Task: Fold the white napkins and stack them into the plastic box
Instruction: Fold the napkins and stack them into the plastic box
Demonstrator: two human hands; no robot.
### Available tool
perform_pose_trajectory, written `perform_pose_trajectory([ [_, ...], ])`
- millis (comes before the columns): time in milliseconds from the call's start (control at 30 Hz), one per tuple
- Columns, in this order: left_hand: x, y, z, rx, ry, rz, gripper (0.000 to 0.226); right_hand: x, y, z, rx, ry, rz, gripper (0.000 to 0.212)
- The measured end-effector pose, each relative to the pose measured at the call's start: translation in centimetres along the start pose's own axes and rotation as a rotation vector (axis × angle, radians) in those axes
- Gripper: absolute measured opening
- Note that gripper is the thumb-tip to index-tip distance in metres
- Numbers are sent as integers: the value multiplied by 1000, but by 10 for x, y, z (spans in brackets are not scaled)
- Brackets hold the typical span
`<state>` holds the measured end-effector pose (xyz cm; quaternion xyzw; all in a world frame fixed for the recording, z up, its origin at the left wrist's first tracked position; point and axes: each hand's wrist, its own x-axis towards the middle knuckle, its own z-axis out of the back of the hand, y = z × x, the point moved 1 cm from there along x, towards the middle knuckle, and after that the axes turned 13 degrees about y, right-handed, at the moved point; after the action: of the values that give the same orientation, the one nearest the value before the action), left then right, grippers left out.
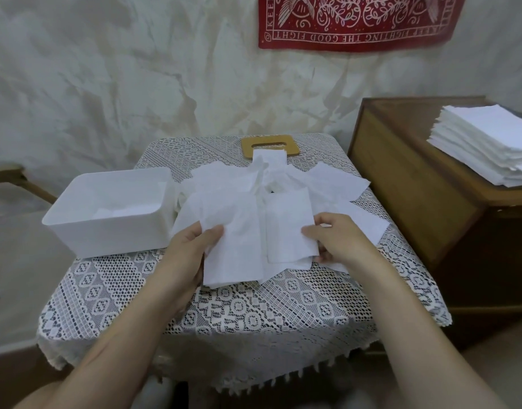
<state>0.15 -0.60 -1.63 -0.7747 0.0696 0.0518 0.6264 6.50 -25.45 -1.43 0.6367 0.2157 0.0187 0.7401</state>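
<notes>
A loose heap of white napkins lies in the middle of a small table covered with a lace cloth. My left hand pinches the left edge of one napkin, thumb on top. My right hand pinches the right edge of a smaller folded napkin beside it. The white plastic box stands at the table's left, touching the heap, with some white napkins lying on its bottom.
A wooden lid with a slot lies at the table's far edge, partly under a napkin. A wooden cabinet stands to the right with a tall stack of flat napkins on top. A crumpled white wall and a red banner are behind.
</notes>
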Motion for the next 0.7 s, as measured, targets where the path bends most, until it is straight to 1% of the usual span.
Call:
perform_pose_trajectory([
  [67, 0, 2, -2, 17, 9, 8, 20, 4, 0, -2, 43, -39, 16, 26],
  [100, 0, 3, -2, 25, 12, 12, 20, 8, 1, -3, 26, -81, 27, 31],
  [200, 1, 6, -2, 56, 20, 15, 22, 15, 3, -7, -136, -196, 46, 25],
  [300, 0, 5, -3, 63, 14, -2, 21, 16, 7, -8, -315, -212, 128, 20],
  [333, -1, 5, -3, 53, 13, -7, 21, 14, 11, -8, -315, -209, 190, 20],
  [367, -1, 5, -3, 36, 13, -9, 21, 10, 15, -9, -231, -198, 259, 18],
  [400, 0, 4, -3, 22, 14, -8, 21, 4, 19, -11, -82, -169, 311, 15],
  [467, 0, 4, -4, 0, 21, -8, 21, -10, 27, -18, 231, -69, 352, 13],
  [500, -1, 3, -5, -14, 30, -7, 22, -16, 29, -22, 330, -16, 353, 14],
  [533, -1, 3, -6, -25, 42, -5, 22, -18, 29, -26, 378, 32, 344, 14],
  [600, -2, 3, -8, -52, 63, -4, 22, -20, 26, -37, 387, 99, 313, 13],
  [700, -2, 2, -11, -123, 75, -5, 23, -17, 21, -55, 265, 112, 251, 9],
])
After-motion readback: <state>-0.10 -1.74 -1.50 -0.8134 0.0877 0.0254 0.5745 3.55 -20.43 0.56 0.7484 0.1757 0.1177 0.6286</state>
